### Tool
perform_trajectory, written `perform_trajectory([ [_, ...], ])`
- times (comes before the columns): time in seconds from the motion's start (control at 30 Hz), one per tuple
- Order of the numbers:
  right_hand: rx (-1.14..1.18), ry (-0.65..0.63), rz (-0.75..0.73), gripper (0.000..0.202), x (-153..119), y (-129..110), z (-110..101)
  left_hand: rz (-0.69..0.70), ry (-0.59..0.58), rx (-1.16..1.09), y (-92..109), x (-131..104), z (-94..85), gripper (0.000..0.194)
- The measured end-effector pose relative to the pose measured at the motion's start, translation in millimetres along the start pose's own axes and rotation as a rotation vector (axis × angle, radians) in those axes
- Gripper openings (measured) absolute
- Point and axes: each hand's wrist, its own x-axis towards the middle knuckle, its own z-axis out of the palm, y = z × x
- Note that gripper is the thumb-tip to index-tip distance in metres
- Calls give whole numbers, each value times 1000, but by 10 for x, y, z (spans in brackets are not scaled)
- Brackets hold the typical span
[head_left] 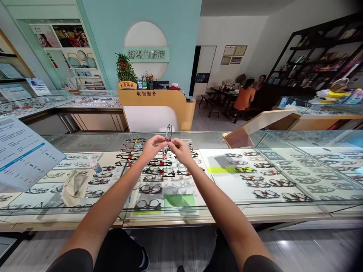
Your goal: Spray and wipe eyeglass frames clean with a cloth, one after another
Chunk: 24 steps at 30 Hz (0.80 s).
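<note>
Both hands meet above the middle of the glass display case point(195, 211). A pair of eyeglasses point(169, 132) is held upright, edge-on, between them, with a red spot near the fingertips. My left hand point(154, 148) pinches it from the left, thumb and fingers closed. From the right, my right hand point(180, 149) closes on the same glasses. Rows of dark-framed glasses point(151, 188) lie under the glass below and around the hands. Part of the held frame is hidden by the fingers.
Left on the glass are a beige cloth point(74, 187), a small white bottle point(95, 165) and a blue-white printed sheet point(25, 155). A wooden-framed mirror or stand point(249, 130) rises at right. Behind stands a counter point(181, 109); people sit at a far table.
</note>
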Motion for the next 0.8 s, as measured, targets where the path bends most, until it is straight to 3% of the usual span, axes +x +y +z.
perform_trajectory([
  [0.47,12,-70,-8,59,-31,-16,118,-52,54,-98,-223,-225,-61,60],
  [0.67,-170,-16,-31,50,-90,-7,1,-14,70,-66,-208,-238,-61,53],
  [0.8,-356,106,-18,39,-120,-1,-35,11,87,-37,-227,-239,-95,51],
])
